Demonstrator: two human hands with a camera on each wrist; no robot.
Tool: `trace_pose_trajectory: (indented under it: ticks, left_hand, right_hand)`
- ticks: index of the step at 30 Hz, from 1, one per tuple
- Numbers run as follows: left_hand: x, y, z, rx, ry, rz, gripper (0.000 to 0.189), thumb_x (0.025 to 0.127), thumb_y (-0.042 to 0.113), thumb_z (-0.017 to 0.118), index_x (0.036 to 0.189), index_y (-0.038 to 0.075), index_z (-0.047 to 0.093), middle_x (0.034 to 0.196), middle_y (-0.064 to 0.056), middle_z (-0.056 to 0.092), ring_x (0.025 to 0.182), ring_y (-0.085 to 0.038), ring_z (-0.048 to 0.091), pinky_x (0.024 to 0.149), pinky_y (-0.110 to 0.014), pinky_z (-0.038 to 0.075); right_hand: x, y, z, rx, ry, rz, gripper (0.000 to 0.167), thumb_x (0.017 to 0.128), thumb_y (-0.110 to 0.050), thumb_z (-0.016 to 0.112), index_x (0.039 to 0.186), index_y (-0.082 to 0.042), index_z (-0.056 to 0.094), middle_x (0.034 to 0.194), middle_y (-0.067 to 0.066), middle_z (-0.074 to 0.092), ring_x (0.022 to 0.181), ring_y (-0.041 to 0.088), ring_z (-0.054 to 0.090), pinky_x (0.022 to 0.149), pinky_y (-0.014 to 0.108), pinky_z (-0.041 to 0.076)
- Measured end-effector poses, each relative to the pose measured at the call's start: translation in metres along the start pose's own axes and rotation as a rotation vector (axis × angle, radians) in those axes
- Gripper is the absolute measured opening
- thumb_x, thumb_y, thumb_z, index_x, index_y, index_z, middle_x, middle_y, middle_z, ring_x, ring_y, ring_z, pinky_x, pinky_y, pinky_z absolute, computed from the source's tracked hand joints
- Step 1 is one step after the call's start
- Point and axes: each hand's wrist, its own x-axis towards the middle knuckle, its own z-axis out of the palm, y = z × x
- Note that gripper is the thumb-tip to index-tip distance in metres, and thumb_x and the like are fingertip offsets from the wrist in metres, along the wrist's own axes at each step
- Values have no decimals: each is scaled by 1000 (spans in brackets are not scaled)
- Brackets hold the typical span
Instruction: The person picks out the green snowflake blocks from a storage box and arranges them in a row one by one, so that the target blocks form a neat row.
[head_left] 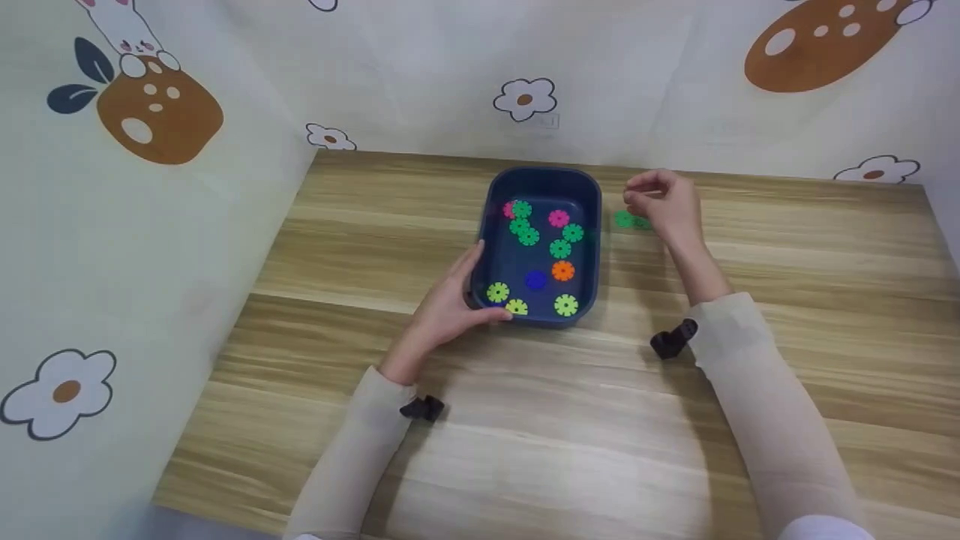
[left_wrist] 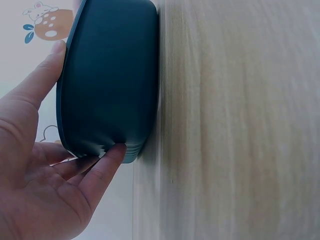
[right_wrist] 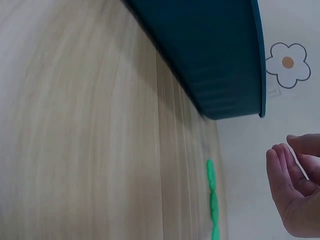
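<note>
At the left, gripped the dark blue bin [head_left: 546,184] by its near left corner with the left hand [head_left: 444,307], setting thumb to the near rim and fingers to the left wall. Looked stiff, smooth and light, likely to slide on the wood-grain table [head_left: 555,420]; best steadied at that corner. Inside the bin, saw slotted discs [head_left: 562,271] in pink, green, orange, blue and yellow, partly overlapping. Seemed thin, very light, hardly fragile, but slippery when flat; called for a fingertip pinch at the notched edge. Just right of the bin, saw green discs [head_left: 624,219] on the table, in a row; could not tell whether joined or overlapped. Farthest right, held the right hand [head_left: 671,206] above them, fingers loosely bent toward the thumb, with nothing visible between.
</note>
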Motion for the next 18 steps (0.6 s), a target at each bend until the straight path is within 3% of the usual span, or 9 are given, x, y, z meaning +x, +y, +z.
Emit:
trace_pose_trajectory:
  ticks: [7,18]
  left_hand:
    - [0,-1,0,4,-2,-2,112,69,49,84,155,15,21,157,-12,23,141,-26,25,112,-40,26]
    - [1,-1,0,5,-3,4,112,69,50,83,155,14,20,157,-14,23,141,-27,25,112,-41,25]
  right_hand:
    - [-2,-6,16,17,-29,-23,16,85,5,68,101,9,65,91,12,66,75,11,66,67,20,55]
    - [-8,-15,44,-83,-46,-56,14,87,0,69,100,1,68,96,11,66,82,17,65,73,22,55]
